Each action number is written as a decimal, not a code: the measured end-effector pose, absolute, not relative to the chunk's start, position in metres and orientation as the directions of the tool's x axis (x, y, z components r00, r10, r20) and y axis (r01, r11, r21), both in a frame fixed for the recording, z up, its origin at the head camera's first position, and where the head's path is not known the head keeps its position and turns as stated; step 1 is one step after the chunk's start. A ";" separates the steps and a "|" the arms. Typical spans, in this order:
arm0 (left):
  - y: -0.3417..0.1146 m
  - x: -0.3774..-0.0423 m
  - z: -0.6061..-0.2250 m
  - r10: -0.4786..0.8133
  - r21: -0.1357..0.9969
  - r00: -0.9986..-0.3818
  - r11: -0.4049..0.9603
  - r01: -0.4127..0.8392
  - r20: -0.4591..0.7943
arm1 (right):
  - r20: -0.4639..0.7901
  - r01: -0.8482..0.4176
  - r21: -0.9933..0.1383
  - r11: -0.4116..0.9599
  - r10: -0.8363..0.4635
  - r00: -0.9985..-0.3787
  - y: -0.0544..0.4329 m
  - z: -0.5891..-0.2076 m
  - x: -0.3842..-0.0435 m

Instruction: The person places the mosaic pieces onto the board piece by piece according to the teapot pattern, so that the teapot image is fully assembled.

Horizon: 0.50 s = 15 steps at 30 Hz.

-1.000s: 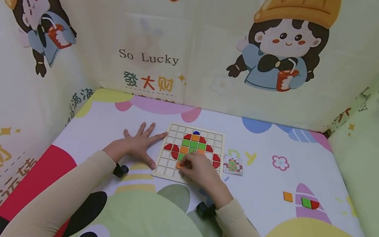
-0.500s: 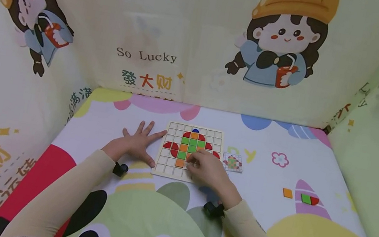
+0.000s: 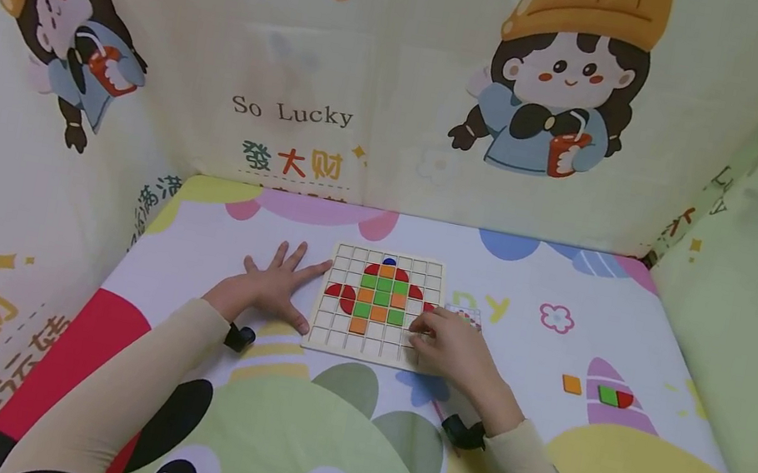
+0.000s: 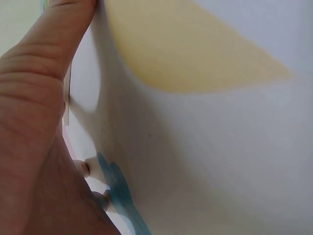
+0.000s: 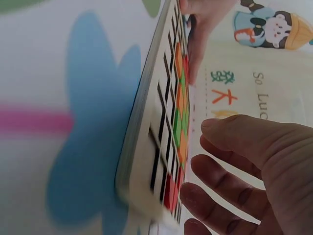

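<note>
A square wooden grid board (image 3: 331, 338) lies on the table, with red, orange, green and blue tiles set in its middle squares. My left hand (image 3: 266, 289) rests spread on the table, its index fingertip and thumb tip at the board's left edge. Over the board's right side hovers my right hand (image 3: 460, 356), fingers loosely bent. In the right wrist view, the thumb and fingers of that right hand (image 5: 286, 166) are apart with nothing between them, beside the board (image 5: 139, 147). The hand hides some of the board's right squares.
A small pattern card (image 3: 464, 312) lies right of the board, mostly covered by the right hand. Farther right are a loose orange tile (image 3: 572, 385), and a green tile (image 3: 607, 395) beside a red tile (image 3: 624, 401). Printed cloth walls (image 3: 406, 81) rise behind the table.
My right hand has moved right, from the lower middle of the board to its right edge, uncovering orange and green tiles in the lower rows. The left hand has stayed in place.
</note>
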State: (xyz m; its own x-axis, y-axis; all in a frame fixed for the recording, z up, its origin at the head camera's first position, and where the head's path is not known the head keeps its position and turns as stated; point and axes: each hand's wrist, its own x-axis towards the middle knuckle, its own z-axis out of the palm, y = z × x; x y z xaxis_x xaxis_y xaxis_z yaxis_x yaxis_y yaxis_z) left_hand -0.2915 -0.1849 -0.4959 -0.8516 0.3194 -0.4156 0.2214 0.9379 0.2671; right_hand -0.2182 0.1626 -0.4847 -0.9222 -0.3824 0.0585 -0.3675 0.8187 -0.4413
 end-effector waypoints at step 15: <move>-0.186 -0.291 -0.495 0.326 0.279 -0.850 0.934 0.223 -0.414 | 0.067 -0.273 -0.389 0.880 -0.268 -0.961 0.236 -0.486 -0.200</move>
State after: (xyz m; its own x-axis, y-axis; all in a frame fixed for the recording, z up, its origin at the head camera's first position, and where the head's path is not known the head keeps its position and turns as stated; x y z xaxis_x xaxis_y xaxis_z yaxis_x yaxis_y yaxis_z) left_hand -0.2909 -0.1857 -0.4954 -0.8498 0.3262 -0.4140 0.2229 0.9342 0.2787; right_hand -0.2002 0.2362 -0.4858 -0.9610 -0.2681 0.0674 -0.2727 0.8798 -0.3892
